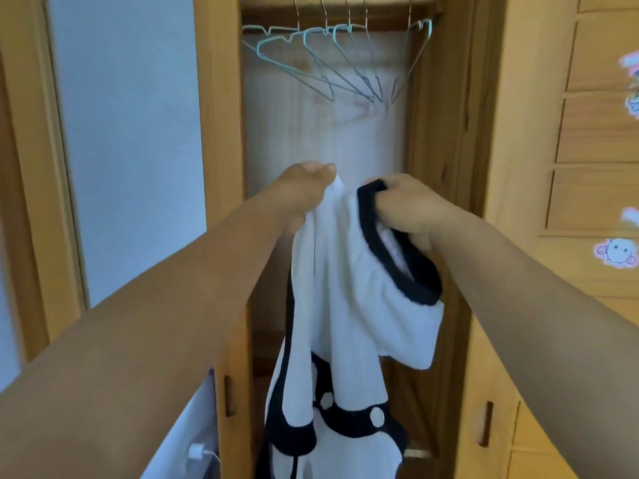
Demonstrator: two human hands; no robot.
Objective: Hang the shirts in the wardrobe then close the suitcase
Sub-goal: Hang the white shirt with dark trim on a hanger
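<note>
A single white shirt with black trim hangs in mid-air before the open wardrobe, gripped at its upper edge by both hands and trailing downward out of view; a thin grey line showing through the fabric below the left hand may be a hanger wire, though this cannot be confirmed. The left hand is closed, thumb and fingers pinching a bunched white fold near the shoulder. The right hand is also closed, fingers curled around the black-edged collar. Above and well apart from the shirt, five pale blue wire hangers hang empty in a row, hooked over the rail at the top of the compartment. To the right stands a wooden panel with slats and cartoon stickers; a white door surface lies to the left. The suitcase is not in view. Likely risks: because the cloth is gathered rather than spread, the neckline may snag or twist when a hanger is threaded through, and a loosened pinch on either side would let the garment slide to the floor.
</note>
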